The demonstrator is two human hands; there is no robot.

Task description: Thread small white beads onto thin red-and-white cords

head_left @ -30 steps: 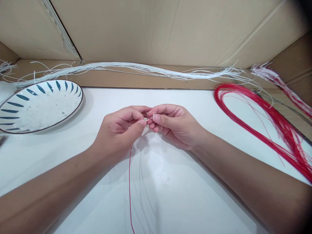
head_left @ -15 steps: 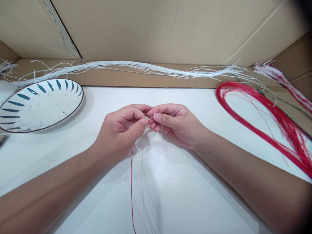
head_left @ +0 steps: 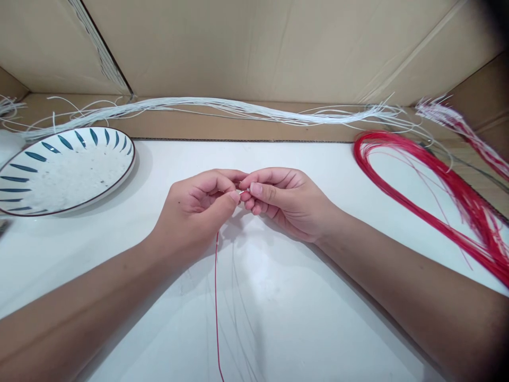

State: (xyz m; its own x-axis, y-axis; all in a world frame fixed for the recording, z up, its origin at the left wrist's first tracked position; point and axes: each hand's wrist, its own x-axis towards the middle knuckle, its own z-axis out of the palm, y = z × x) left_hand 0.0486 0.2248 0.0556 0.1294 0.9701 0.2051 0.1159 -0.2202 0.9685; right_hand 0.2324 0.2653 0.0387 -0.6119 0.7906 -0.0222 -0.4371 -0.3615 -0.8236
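Both hands meet fingertip to fingertip over the middle of the white desk (head_left: 326, 175). The left hand (head_left: 194, 212) has its grip closed on a red wire (head_left: 217, 297) that hangs toward the viewer. The right hand (head_left: 284, 201) pinches something tiny at the wire's tip, too small to identify. A plate (head_left: 24, 204) sits far left.

blue-patterned plate (head_left: 59, 170), white wires (head_left: 222, 109), red wire bundle (head_left: 429, 185)

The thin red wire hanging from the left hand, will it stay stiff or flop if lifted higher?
The thin red wire probably droops: it trails limply below the left hand. It looks very light, and likely slips unless pinched firmly.
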